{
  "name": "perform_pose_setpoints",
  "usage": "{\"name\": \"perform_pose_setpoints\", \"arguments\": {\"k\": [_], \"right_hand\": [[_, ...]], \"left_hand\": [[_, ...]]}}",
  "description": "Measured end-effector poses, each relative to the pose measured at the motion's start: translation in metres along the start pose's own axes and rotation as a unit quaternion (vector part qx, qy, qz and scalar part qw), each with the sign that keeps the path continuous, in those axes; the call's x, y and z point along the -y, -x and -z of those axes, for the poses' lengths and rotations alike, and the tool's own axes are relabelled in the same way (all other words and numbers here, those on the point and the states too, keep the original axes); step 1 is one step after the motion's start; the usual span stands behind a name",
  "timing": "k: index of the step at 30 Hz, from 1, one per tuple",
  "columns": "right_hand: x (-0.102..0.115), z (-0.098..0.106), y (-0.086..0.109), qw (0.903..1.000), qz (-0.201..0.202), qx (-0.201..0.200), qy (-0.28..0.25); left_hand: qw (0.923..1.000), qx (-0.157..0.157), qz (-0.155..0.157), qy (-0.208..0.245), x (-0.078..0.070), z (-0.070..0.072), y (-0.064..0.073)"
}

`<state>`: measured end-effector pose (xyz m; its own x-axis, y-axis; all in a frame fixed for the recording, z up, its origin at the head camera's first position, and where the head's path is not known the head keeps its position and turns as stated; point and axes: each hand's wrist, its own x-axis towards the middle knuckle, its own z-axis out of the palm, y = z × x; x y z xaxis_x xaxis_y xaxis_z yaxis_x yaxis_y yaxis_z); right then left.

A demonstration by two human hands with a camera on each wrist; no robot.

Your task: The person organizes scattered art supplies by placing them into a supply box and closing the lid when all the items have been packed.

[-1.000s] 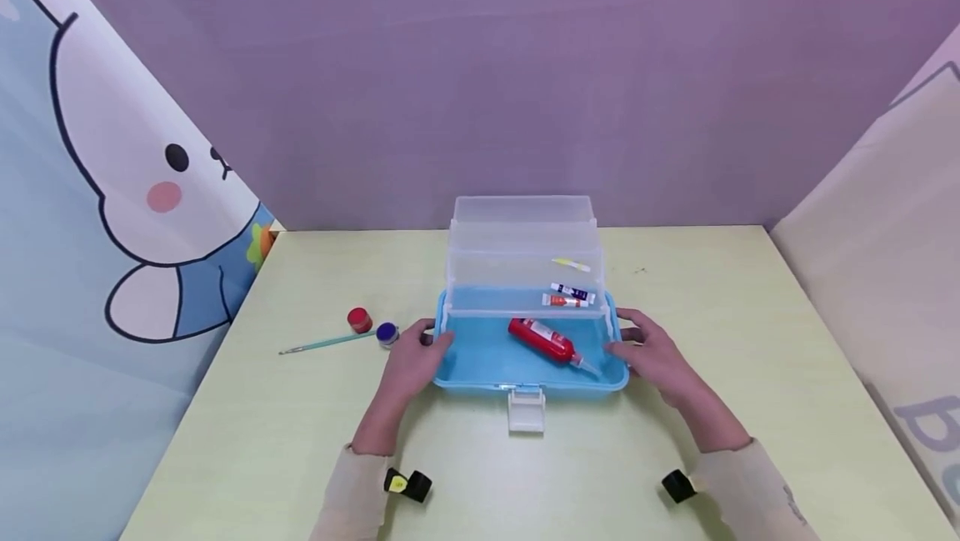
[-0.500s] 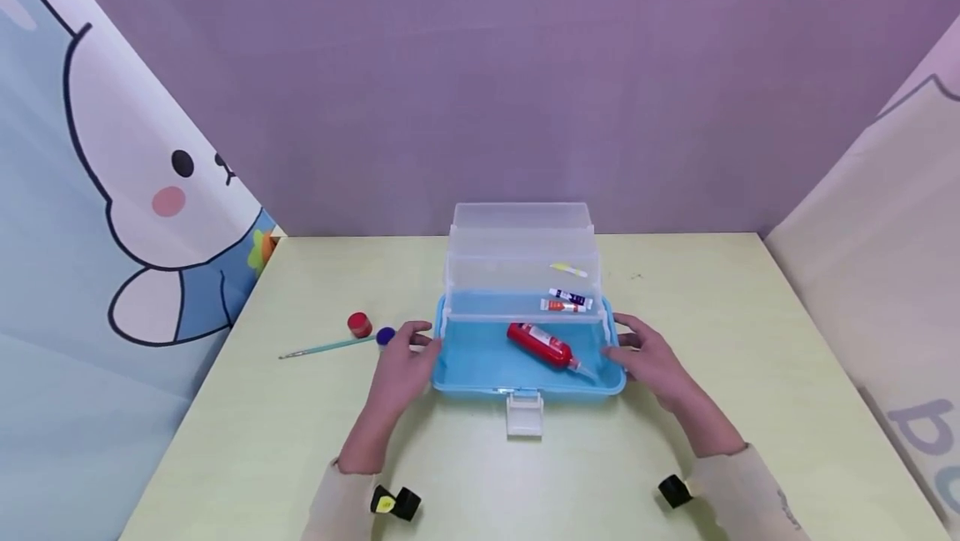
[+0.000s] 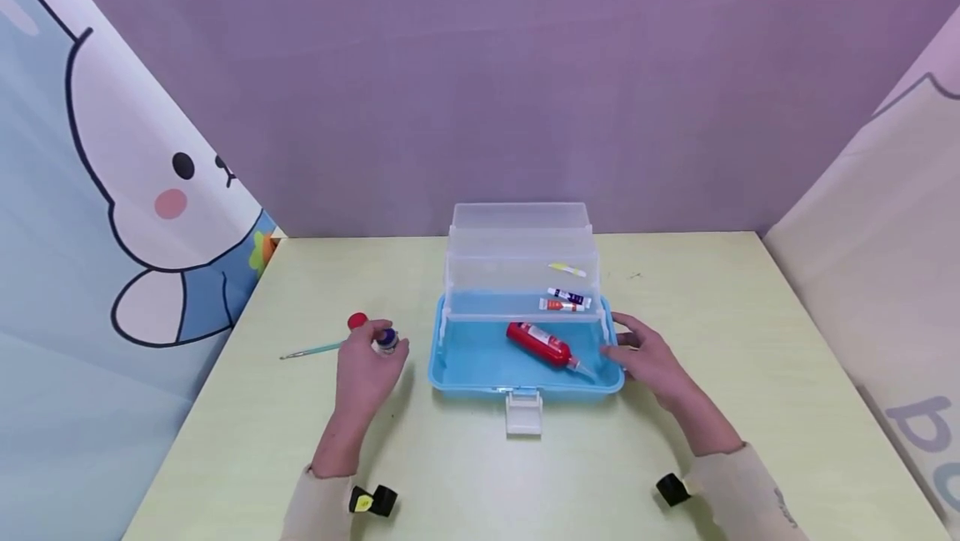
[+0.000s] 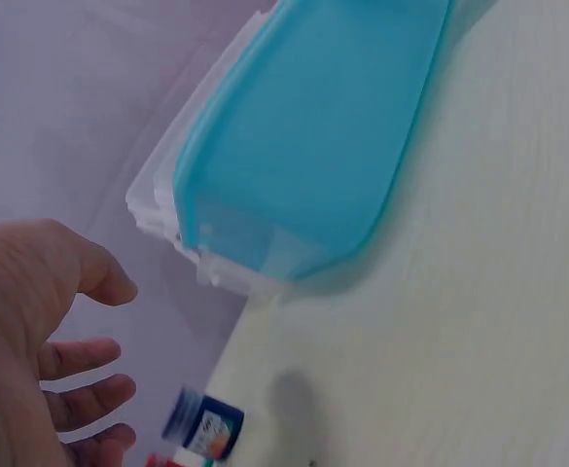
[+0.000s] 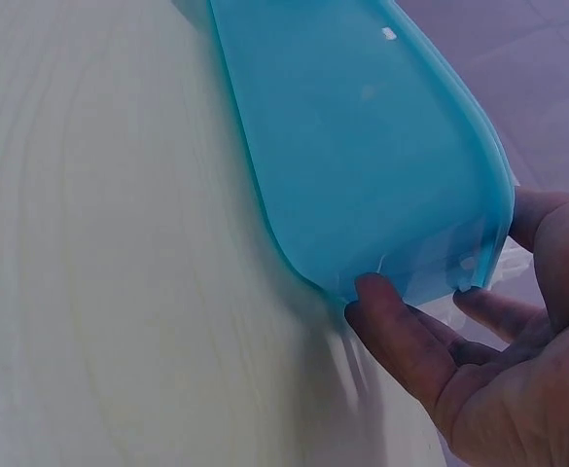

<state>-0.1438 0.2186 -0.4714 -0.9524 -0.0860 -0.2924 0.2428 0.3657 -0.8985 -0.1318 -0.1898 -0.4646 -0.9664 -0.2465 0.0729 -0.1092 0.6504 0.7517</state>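
Boxes: one light blue plastic box [image 3: 467, 358], standing open on the table, with clear plastic trays [image 3: 517, 241] raised at its back and one white clasp [image 3: 523, 413] hanging in front.
Bottles: one red squeeze bottle [image 3: 538, 344] with a clear nozzle, lying inside the box.
Tubes: three small ones showing at the trays, one yellow and white [image 3: 567, 270], one dark purple [image 3: 569, 298], one orange and white [image 3: 562, 305].
Jars: two, a red-lidded round one [image 3: 357, 321] and a small dark blue one [image 3: 387, 339], both left of the box.
Brushes: one thin, teal-handled [image 3: 315, 350], beside the jars.
Left hand [image 3: 366, 374]: fingers spread wide near the blue jar, holding nothing; half a second ago it was at the box's left end.
Right hand [image 3: 652, 362]: holds the box's right end, as before.
Surface: pale wood-grained table [image 3: 585, 474].
Room: plain purple backdrop [image 3: 510, 82] behind; rabbit-printed blue hanging [image 3: 52, 274] at left, pale hanging [image 3: 885, 274] at right.
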Motion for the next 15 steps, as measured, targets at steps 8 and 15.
{"name": "perform_pose_setpoints", "arguments": {"k": [8, 15], "right_hand": [[-0.003, 0.0, 0.001, 1.0, -0.004, -0.007, 0.005], [-0.002, -0.001, 0.001, 1.0, 0.0, -0.004, 0.005]], "left_hand": [[0.9996, -0.018, 0.002, -0.022, 0.03, -0.001, -0.004], [0.9982, -0.016, 0.028, -0.051, 0.045, -0.005, -0.007]]}}
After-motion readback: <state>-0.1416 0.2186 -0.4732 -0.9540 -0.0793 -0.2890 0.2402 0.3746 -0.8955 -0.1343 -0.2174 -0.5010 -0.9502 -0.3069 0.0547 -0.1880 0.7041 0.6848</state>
